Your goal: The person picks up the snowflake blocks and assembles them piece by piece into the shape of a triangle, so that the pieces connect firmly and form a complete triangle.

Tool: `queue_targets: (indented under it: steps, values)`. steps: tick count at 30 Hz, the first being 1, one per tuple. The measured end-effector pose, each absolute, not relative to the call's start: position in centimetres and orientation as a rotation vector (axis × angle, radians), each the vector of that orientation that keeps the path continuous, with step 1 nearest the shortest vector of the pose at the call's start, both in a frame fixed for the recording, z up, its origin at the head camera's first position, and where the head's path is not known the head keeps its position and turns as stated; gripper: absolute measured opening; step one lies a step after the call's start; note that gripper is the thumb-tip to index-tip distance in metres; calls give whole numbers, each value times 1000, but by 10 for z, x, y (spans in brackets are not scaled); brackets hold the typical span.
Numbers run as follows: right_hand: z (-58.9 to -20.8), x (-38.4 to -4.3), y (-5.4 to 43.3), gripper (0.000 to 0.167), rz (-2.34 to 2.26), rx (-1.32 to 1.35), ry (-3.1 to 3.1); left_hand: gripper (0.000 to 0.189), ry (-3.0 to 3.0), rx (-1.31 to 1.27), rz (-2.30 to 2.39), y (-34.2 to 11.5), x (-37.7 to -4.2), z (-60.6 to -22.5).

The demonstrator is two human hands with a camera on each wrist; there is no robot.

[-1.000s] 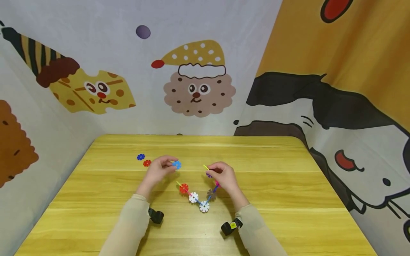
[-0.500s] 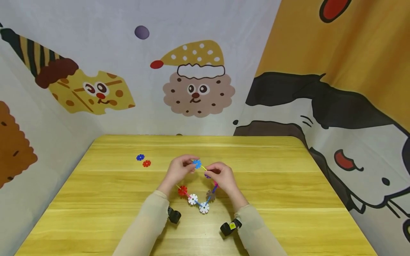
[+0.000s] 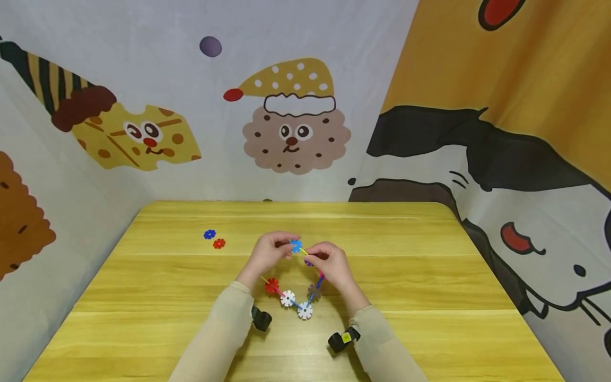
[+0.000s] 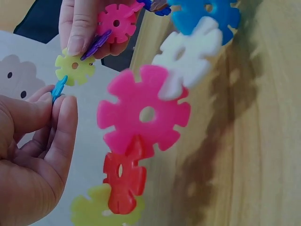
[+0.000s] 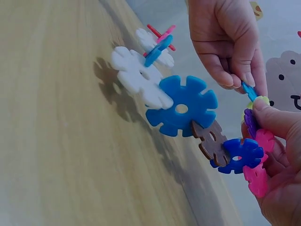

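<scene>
My left hand [image 3: 269, 252] pinches a light blue notched plastic disc [image 4: 58, 88] between thumb and fingertips. With thumb and fingers, my right hand [image 3: 334, 262] grips the yellow disc [image 4: 83, 69] at one end of a chain of interlocked snowflake discs. The light blue disc's edge meets the yellow one's rim, edge-on to it. From the right hand the chain curves down through a purple disc [image 5: 250, 123], pink ones, a dark blue disc [image 5: 244, 150], a brown disc [image 5: 207, 141], a blue disc [image 5: 193, 94] and white ones. Pink, red [image 4: 124, 181] and yellow discs form its other end.
Two loose discs, one dark blue [image 3: 209, 234] and one red [image 3: 219, 243], lie on the wooden table [image 3: 406, 286] left of the hands. Black wrist cameras [image 3: 261, 320] hang under both sleeves. A cartoon-printed cloth [image 3: 296, 140] stands behind the table's far edge.
My left hand has moved right, bringing the light blue disc from apart up against the yellow disc. The right hand stays nearly still, and the chain has shifted slightly.
</scene>
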State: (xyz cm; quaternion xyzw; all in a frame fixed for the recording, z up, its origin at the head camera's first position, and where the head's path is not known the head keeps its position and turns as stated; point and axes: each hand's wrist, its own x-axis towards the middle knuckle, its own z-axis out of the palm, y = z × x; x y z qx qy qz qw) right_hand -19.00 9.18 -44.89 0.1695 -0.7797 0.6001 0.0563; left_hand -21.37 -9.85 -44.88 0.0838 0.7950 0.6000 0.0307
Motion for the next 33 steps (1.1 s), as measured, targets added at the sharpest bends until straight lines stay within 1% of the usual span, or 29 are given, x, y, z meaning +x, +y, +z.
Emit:
queue_targets:
  steps: [7, 12, 14, 20, 27, 31, 33]
  values:
    - [-447, -190, 88, 5, 1755, 520, -2326, 23, 2448, 245, 1855, -95, -216, -446]
    - [-451, -191, 91, 7, 1807, 500, -2324, 25, 2454, 270, 1841, -92, -216, -446]
    - [-461, -196, 93, 9, 1822, 480, -2333, 27, 2468, 276, 1840, -92, -216, -448]
    - [-485, -210, 99, 19, 1799, 481, -2378, 25, 2509, 262, 1891, -91, -216, -452]
    - [-484, -215, 98, 38, 1710, 606, -2429, 20, 2592, 227, 1867, -91, -214, -453]
    - [-480, -217, 94, 42, 1612, 652, -2491, 19, 2605, 199, 1851, -91, -213, -453]
    - [-478, -218, 91, 40, 1584, 655, -2509, 19, 2611, 192, 1843, -91, -213, -454]
